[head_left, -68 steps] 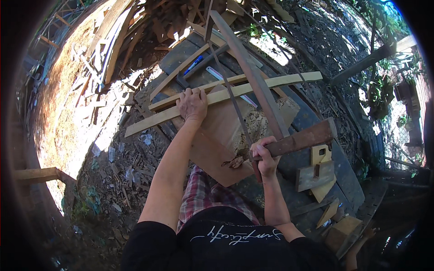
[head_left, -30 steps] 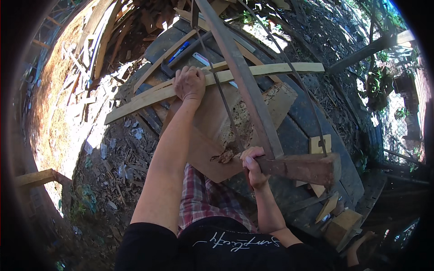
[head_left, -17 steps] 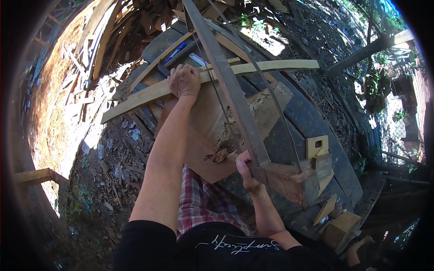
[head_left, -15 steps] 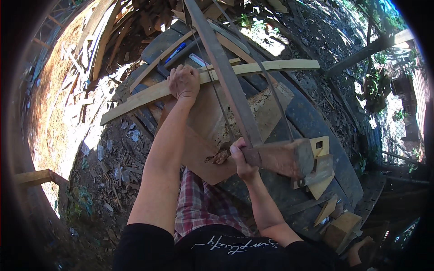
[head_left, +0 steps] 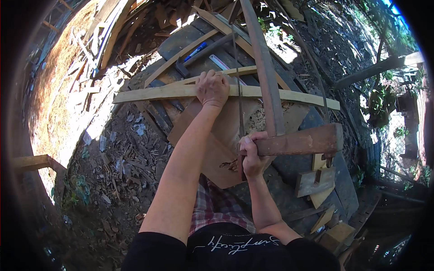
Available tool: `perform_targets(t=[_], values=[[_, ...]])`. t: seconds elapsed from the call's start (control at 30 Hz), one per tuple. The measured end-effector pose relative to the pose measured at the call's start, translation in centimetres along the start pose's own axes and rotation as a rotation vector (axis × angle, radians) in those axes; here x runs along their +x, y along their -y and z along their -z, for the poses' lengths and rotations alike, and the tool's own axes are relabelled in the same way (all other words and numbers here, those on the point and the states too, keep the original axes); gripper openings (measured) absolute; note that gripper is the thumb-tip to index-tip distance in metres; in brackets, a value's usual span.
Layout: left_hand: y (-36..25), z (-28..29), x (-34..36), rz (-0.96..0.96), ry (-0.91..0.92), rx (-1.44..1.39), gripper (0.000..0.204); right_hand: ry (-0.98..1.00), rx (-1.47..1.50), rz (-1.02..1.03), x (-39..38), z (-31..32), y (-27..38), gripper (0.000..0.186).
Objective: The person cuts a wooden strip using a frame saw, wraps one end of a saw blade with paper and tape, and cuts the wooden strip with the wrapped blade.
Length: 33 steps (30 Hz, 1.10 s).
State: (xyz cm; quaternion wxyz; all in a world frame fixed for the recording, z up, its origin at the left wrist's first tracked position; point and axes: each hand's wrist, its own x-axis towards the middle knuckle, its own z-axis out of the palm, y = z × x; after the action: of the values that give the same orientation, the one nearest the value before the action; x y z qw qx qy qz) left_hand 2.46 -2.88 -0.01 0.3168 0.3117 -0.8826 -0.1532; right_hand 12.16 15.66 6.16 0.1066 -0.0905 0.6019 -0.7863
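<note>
While the strip (head_left: 260, 92) lies crosswise above the board (head_left: 219, 156), long axis left to right, the left hand (head_left: 212, 88), nearer to it, clasps it left of the blade (head_left: 240, 110), which crosses its line. The right hand (head_left: 252, 154), below and right of that clasp, is wrapped around the saw (head_left: 264, 67). Beyond the strip lie a ruler (head_left: 219, 61) and marker (head_left: 195, 52).

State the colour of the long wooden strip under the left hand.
The strip is pale yellow, best seen in the head view.
</note>
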Motion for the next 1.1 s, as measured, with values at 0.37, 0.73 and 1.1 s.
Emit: perform_targets(t=[0.37,0.73,1.1], values=[[-1.0,0.0,0.2,0.099,-0.055,0.033,0.011,0.263,-0.550,0.095,-6.3,5.3,4.4,0.011],[-0.7,-0.6,0.3,0.082,-0.042,0.052,0.012,0.162,-0.389,-0.020,-2.0,5.3,1.0,0.007],[-0.3,-0.6,1.4,0.066,0.025,0.027,0.012,0.089,-0.314,0.019,-0.8,4.6,0.1,0.010]])
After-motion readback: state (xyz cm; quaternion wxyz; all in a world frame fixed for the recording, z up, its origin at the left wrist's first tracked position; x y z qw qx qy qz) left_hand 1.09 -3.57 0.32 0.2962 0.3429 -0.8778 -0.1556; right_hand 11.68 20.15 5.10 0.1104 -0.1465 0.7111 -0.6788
